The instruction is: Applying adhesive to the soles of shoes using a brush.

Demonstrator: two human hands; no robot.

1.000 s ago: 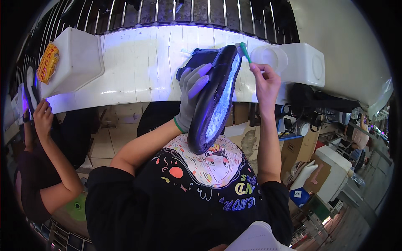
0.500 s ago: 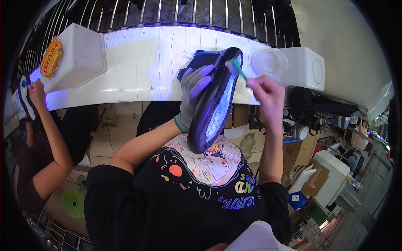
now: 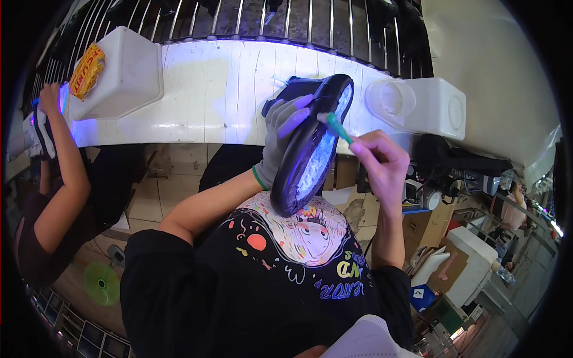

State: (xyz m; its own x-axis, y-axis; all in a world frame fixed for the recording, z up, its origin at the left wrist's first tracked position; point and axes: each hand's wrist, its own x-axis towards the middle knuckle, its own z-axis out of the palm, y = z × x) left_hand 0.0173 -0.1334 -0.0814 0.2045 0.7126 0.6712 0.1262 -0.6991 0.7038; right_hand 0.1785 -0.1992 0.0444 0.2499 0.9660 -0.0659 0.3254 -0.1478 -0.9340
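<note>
- Left end of the table (image 3: 209, 101): a co-worker's hand (image 3: 49, 98) at a dark-and-white shoe (image 3: 42, 128), small and partly hidden, so its grip is hard to make out.
- On the table's left part: a white tub (image 3: 128, 77), its opening out of sight; I cannot tell what it holds. A yellow packet (image 3: 88, 71) lies against its outer side, contents hidden.
- At the middle of the table's near edge: the left hand (image 3: 285, 131), in a grey glove, wraps the boot's upper with curled fingers; the thumb is hidden.
- Across that same edge: the boot (image 3: 313, 155), tilted with its pale sole to the right, far end above the table, near end past it. The glove covers part of the upper.
- Just off the near edge, right of middle: the bare right hand (image 3: 382, 158), closed in a pinch on a green brush (image 3: 338, 126). The bristles are over the sole; whether they touch is unclear.
- On the table's right part: a clear cup (image 3: 391, 98), its contents unclear, beside a white jug (image 3: 443, 110), inside hidden.
</note>
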